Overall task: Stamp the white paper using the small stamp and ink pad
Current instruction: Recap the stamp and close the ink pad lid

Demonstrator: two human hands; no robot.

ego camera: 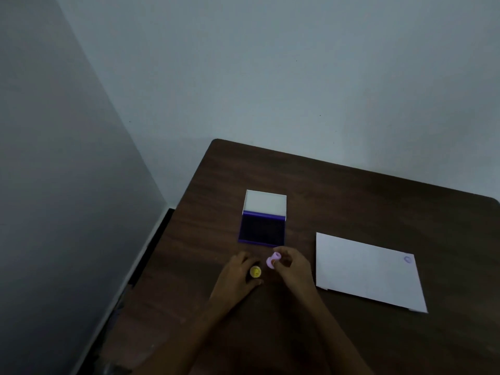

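just in front of the open ink pad (262, 230), near the table's front edge, the small stamp is split between two hands: the left hand (238, 277) is wrapped around a yellow piece (255, 271) with a round face pointing up, and the right hand (290, 266) pinches a pink piece (272, 259) between thumb and fingertips. which of the two is the stamp body and which the cap cannot be told at this dimness. both hands are closed on their pieces, close together but not touching.

the step in hand looks like uncapping or recapping the stamp. the white paper (370, 272) lies flat to the right, well apart from the hands, and already carries one faint purple ring mark (407, 259) near its far right corner, so at least one print seems done. if another is wanted, the next move calls for pressing the stamp face down into the dark purple pad, whose white lid (265, 202) stands tilted back, then carrying it right to a bare patch of paper.

all of this rests on a dark brown wooden table (351, 196) pushed into a corner of pale, bare walls; the light is low.
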